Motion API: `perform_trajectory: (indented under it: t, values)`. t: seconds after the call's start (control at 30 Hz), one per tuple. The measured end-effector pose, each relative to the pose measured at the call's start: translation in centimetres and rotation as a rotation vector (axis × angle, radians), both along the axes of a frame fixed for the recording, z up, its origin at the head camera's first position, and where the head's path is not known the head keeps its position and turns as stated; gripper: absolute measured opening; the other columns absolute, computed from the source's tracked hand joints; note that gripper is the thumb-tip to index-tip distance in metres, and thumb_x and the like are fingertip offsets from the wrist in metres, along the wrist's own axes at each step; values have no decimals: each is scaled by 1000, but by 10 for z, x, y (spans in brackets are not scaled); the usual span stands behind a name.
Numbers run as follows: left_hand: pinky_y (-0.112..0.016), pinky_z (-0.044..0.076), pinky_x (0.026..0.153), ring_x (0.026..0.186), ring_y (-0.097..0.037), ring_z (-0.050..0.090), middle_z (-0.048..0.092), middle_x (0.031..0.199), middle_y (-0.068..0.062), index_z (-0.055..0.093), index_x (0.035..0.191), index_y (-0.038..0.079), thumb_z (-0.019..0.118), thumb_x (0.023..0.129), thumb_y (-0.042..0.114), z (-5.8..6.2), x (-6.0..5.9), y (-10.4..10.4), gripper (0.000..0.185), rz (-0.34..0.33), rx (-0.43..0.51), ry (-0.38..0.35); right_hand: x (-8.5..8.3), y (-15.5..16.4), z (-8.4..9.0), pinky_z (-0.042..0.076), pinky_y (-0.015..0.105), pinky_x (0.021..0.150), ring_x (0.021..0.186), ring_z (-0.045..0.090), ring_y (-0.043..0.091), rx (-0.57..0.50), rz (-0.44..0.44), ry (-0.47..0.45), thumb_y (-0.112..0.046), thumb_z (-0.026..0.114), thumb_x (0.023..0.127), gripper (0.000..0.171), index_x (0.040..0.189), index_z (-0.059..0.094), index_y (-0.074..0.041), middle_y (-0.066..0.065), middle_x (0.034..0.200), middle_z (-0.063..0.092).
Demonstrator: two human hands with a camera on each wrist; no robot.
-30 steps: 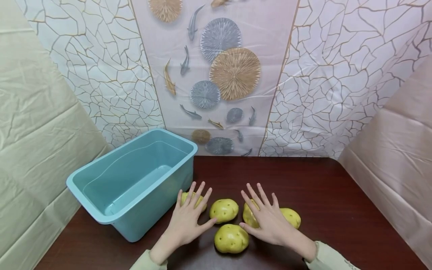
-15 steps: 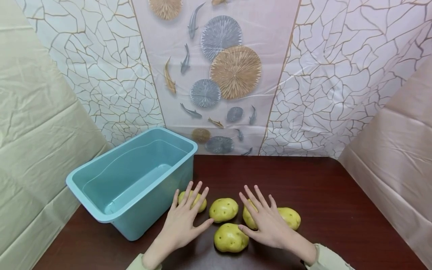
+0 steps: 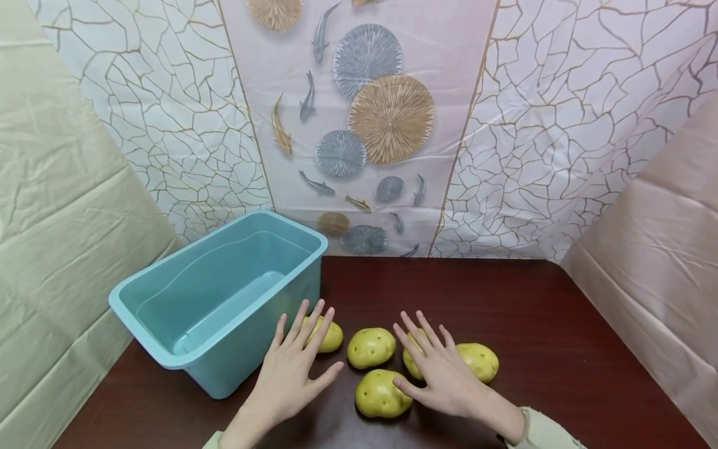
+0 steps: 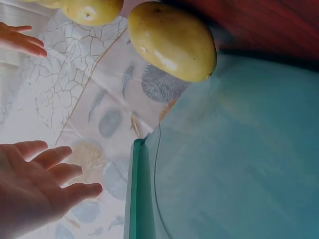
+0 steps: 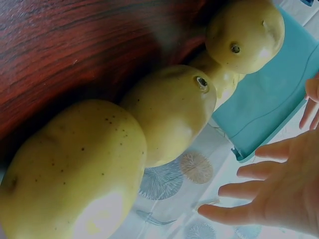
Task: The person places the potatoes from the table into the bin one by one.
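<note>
Left hand point(image 3: 291, 374) flat, fingers point(image 3: 305, 324) spread, hovering over leftmost potato point(image 3: 328, 337) just beside blue bin point(image 3: 168, 355). Right hand point(image 3: 443, 377) flat too, fingers point(image 3: 421, 330) spread, over right-side potato point(image 3: 479, 362), thumb near front potato point(image 3: 378, 394). Middle potato point(image 3: 370, 347) between hands, on dark desk point(image 3: 533, 312). Contact unclear.

Your potatoes point(image 3: 371, 347): yellow-green, speckled with dark eyes. Your bin point(image 3: 168, 358): plain teal. Worktop point(image 3: 533, 312): dark red-brown wood grain. Backdrop point(image 3: 533, 125): white with gold crackle lines; centre panel point(image 3: 364, 125) shows tan and grey-blue discs, small fish.
</note>
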State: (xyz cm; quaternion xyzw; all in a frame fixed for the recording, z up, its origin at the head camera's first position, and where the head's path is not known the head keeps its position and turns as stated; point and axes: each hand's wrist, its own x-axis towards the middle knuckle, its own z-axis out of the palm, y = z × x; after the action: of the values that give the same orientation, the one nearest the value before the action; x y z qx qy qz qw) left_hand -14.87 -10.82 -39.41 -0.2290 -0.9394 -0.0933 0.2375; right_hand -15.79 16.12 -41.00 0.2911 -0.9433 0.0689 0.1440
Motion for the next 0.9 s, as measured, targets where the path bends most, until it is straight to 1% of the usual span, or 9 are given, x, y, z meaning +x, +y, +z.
perform_trajectory:
  t: [0.17,0.27,0.37,0.47,0.57,0.63,0.73,0.83,0.9]
  values:
    - [-45,11,108,138,-23,18,15,151,6,11,144,26,51,83,52,4,3,-5,78,1,9,56,0,-1,0,23,56,101,139,14,26,-14,25,39,-53,52,82,79,144,16,-18,1,152,12]
    - [-43,10,110,138,-24,20,20,150,3,15,144,24,50,84,51,7,4,-9,74,-1,40,102,0,-3,0,25,55,101,138,15,26,-22,40,62,-51,53,82,79,143,19,-17,2,151,14]
    - [-39,7,112,137,-24,23,25,148,2,19,143,22,45,87,50,11,6,-13,68,1,82,138,1,-5,1,26,53,101,138,16,26,-27,53,75,-50,54,82,78,143,20,-16,3,151,16]
    - [-37,6,113,136,-25,25,29,147,0,21,143,21,40,90,50,16,8,-17,63,6,113,156,1,-6,0,27,51,101,138,17,24,-30,63,83,-49,54,82,77,143,20,-15,3,150,17]
    - [-38,8,113,135,-26,26,34,144,-3,23,142,20,36,92,48,19,9,-21,59,12,128,176,1,-7,0,27,49,102,138,17,23,-33,69,90,-48,54,82,77,143,21,-14,3,150,18]
    - [-38,8,113,135,-27,27,36,144,-4,25,142,19,37,92,46,21,10,-23,58,14,138,190,1,-7,0,27,48,102,138,18,22,-36,71,96,-47,54,83,76,143,22,-13,3,150,18]
    - [-38,11,113,133,-28,30,38,142,-5,29,141,18,35,93,44,24,11,-26,54,12,157,228,0,-8,1,28,47,102,138,19,22,-45,75,101,-46,55,83,75,142,24,-13,3,150,20]
    - [-37,12,113,133,-27,30,40,140,-7,34,139,15,33,94,43,27,13,-30,53,1,191,254,0,-9,2,30,46,102,137,21,21,-55,81,96,-44,55,83,73,142,24,-14,2,149,22]
    - [-33,12,113,134,-25,29,42,139,-10,37,137,12,31,95,44,29,15,-33,53,-5,219,266,0,-10,2,31,45,102,137,22,20,-58,87,90,-43,55,84,72,142,24,-14,2,149,23]
